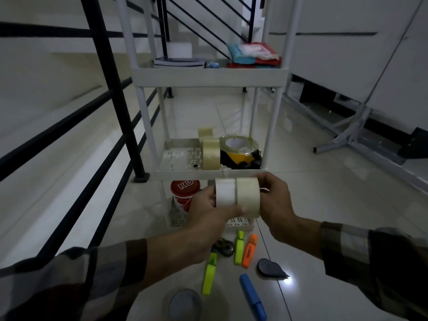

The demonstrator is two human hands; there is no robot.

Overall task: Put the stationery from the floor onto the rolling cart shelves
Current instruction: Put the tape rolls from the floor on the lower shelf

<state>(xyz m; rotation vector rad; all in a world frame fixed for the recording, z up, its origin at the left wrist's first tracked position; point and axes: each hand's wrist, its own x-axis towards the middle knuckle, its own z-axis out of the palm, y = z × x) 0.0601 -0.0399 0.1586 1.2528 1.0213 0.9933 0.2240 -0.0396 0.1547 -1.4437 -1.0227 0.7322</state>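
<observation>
Two tape rolls (236,196) (side by side) gripped between left hand (209,222) and right hand (275,205), forearms outstretched.

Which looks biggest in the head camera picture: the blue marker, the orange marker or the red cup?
1. Red cup, though a hand hides part of it.
2. Blue marker, but it lies nearest the camera, so that may flatter it.
3. Orange marker.
</observation>
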